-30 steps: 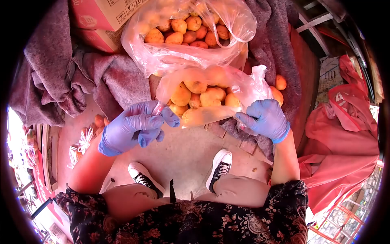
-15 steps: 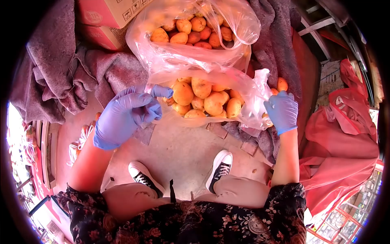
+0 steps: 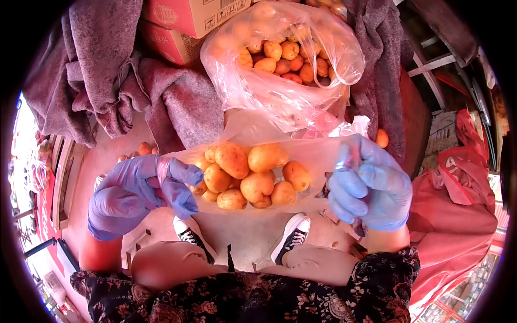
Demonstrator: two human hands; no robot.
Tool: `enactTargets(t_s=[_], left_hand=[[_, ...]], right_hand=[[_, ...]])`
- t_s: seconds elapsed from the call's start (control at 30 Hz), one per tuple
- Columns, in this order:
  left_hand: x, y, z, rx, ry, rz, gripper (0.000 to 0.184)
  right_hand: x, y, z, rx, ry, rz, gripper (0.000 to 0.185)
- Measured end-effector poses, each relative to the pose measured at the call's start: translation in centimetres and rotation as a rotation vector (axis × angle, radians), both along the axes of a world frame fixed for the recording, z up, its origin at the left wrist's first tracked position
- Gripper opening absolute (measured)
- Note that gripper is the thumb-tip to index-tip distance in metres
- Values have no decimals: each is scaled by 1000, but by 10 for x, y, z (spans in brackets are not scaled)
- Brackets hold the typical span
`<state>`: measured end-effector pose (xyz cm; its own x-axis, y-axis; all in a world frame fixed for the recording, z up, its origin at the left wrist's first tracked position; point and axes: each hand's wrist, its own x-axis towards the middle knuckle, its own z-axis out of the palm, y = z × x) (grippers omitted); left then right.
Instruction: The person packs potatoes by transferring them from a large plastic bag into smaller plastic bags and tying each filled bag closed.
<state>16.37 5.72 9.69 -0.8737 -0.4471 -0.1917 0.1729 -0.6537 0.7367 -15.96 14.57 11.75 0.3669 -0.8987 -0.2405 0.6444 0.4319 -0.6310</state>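
A small clear plastic bag (image 3: 245, 128) of yellow-orange, apricot-like fruits (image 3: 257, 185) is stretched between my two blue-gloved hands, over the floor in front of my knees. My left hand (image 3: 144, 192) is closed on the bag's left edge, its fingers curled. At the opposite edge, my right hand (image 3: 371, 185) pinches the film between thumb and fingers. Just behind it sits a larger clear bag (image 3: 231, 78), open at the top and filled with similar fruits (image 3: 291, 51).
Red-and-tan cartons (image 3: 177, 21) stand at the upper left. Grey blankets (image 3: 177, 99) drape the raised surface behind the bags. One loose fruit (image 3: 382, 138) lies beyond my right hand. Red cloth (image 3: 452, 215) hangs at the right. My shoes (image 3: 291, 237) are on the floor below.
The small bag has come nearer my body, clear of the larger one. My right hand has moved inward and turned, its fingers now on the bag's edge; my left hand has come lower.
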Motion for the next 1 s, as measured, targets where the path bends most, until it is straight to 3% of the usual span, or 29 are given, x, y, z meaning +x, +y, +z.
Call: enactTargets(t_s=[0.1, 0.23, 0.33, 0.4, 0.43, 0.53, 0.57, 0.6, 0.67, 0.77, 0.87, 0.93, 1.0], left_hand=[[20, 8, -24, 75, -227, 83, 73], [51, 15, -86, 381, -129, 148, 72], [64, 27, -111, 321, -330, 232, 59], [74, 40, -132, 414, -365, 244, 48], [77, 47, -140, 452, -346, 215, 38], [78, 63, -174, 734, -58, 96, 50], [77, 62, -178, 743, -109, 32, 54], [75, 65, -184, 629, -263, -19, 51], [59, 66, -197, 148, -424, -138, 44], [43, 45, -201, 28, -513, -313, 39], [33, 30, -206, 3, -345, -499, 35], [37, 35, -244, 219, -407, -434, 27], [33, 48, -247, 24, -372, -91, 24]], right_hand=[[45, -14, -12, 180, 171, 121, 20], [87, -26, -86, 313, 239, 185, 15], [119, -26, -143, 404, 230, 172, 14], [134, -20, -160, 514, 224, 203, 15], [140, -18, -163, 583, 211, 231, 16], [155, -3, -184, 702, 217, 382, 17], [160, 0, -190, 741, 239, 483, 19], [165, 3, -195, 782, 261, 581, 21], [171, 4, -199, 666, 144, 659, 28], [178, -6, -208, 492, 101, 748, 33], [177, -5, -211, 358, 76, 826, 32], [175, -5, -222, 229, 79, 782, 27], [172, 0, -253, 85, 84, 777, 24]])
